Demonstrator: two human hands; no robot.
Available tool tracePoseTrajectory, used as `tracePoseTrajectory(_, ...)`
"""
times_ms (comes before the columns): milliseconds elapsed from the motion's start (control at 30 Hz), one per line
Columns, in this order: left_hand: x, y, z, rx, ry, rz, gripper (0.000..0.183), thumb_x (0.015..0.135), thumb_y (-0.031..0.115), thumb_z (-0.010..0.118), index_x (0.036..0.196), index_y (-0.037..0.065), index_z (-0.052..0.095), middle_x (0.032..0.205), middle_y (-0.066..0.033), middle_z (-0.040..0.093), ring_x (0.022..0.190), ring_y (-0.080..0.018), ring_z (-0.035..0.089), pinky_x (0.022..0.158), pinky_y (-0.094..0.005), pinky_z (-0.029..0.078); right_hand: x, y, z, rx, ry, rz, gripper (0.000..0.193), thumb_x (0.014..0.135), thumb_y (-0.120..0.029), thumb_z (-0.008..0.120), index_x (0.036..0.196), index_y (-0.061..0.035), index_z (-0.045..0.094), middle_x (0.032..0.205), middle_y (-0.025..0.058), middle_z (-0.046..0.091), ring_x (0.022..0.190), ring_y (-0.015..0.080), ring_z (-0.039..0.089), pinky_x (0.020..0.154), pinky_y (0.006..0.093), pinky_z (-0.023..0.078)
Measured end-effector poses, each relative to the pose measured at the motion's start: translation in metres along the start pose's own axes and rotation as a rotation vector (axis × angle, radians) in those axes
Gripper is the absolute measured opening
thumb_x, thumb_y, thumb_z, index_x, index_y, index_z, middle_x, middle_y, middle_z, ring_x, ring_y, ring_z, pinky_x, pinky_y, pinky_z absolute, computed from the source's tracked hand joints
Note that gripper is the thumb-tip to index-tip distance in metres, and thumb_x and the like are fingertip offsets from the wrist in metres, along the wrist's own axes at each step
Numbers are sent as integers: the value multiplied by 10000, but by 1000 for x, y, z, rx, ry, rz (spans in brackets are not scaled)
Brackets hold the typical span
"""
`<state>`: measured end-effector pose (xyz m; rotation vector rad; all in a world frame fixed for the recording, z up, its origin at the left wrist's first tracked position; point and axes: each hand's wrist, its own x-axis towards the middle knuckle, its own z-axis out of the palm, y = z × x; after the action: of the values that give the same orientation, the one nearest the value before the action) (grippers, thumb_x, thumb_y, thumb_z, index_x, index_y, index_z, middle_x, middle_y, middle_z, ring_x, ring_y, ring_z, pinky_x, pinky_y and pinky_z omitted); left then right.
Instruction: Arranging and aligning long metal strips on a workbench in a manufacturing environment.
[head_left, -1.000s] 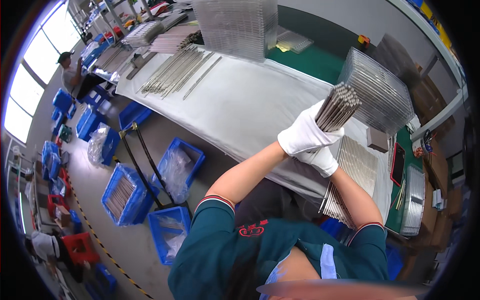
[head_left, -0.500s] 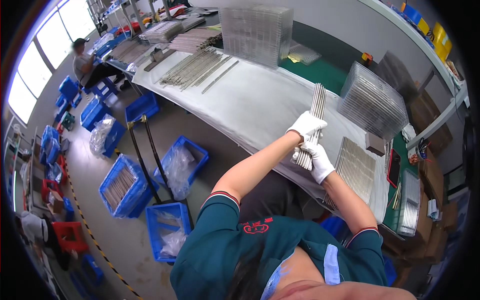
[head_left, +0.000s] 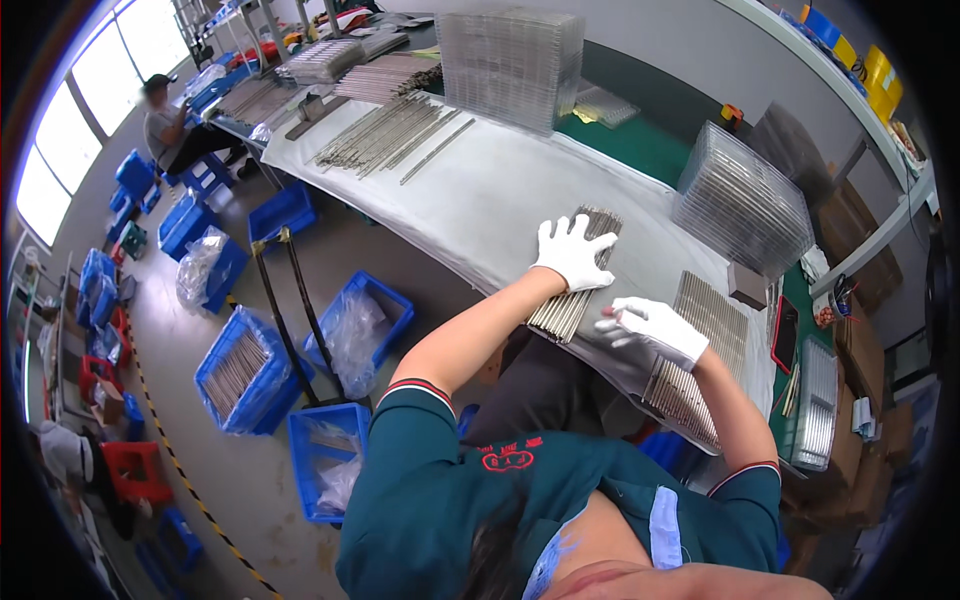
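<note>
My left hand (head_left: 575, 254), in a white glove, lies with spread fingers across a bundle of thin metal rods (head_left: 562, 316) on the white-covered table (head_left: 500, 220). The rods rest side by side near the front edge, partly hidden under the palm. To the right, my right hand (head_left: 658, 330), also gloved, hovers apart from the bundle with its fingers loosely bent and spaced, nothing visible in them. A bare or worn fingertip seems to show on that glove. Beside it lies a wide flat row of similar rods (head_left: 712, 318).
Loose rods (head_left: 385, 135) lie farther left on the table. Stacked clear plastic trays (head_left: 510, 70) stand at the back, with another stack (head_left: 745, 205) to the right near a small block (head_left: 747, 286). Blue crates (head_left: 245, 370) and a trolley handle (head_left: 285, 310) occupy the floor; a person (head_left: 165, 125) sits far left.
The rod bundle, held upright-slanted in both hands before, now lies on the table further left. My left hand has opened flat on it; my right hand has let go and moved right.
</note>
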<state>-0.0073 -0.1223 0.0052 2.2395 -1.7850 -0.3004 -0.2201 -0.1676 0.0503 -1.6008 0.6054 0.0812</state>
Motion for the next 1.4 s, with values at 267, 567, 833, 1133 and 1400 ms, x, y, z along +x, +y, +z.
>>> tracePoseTrajectory(267,-19,-15,-26,125,-81,-163,1102,745,859,546,1620,221,341,1640,-227,265,1486,-460,239,1177,-630,161,-115,92,-79,-1365,509,-377,759,849,-489,689,1440,-35,541,1543,213,484,1467,399,400,1252,544,213)
tracePoseTrajectory(567,-23,19,-6,232,230,378,646,910,415,633,1478,134,508,1446,-161,530,1353,-337,443,1120,-560,314,-78,73,-43,-1277,321,-394,698,889,-404,658,1423,26,525,1550,240,441,1485,384,361,1257,509,220)
tracePoseTrajectory(833,-15,58,31,114,282,627,280,925,164,597,1181,70,664,922,-142,658,921,-322,655,937,-450,491,-34,89,-82,-1027,682,-632,493,968,-290,632,1378,-20,591,1452,175,585,1356,335,537,1158,471,395)
tracePoseTrajectory(1133,85,93,70,-106,346,615,327,955,343,582,1155,152,757,1132,-111,731,1042,-324,678,932,-456,522,-9,95,-107,-1030,953,-288,345,971,-350,566,1195,-121,693,1212,110,708,1127,316,661,970,478,513)
tracePoseTrajectory(1400,86,107,68,-75,261,396,347,942,476,591,1151,284,791,1176,-114,726,1064,-316,689,944,-439,540,-4,86,-108,-1047,971,-171,358,942,-393,591,1172,-144,706,1164,122,715,1037,349,682,904,480,551)
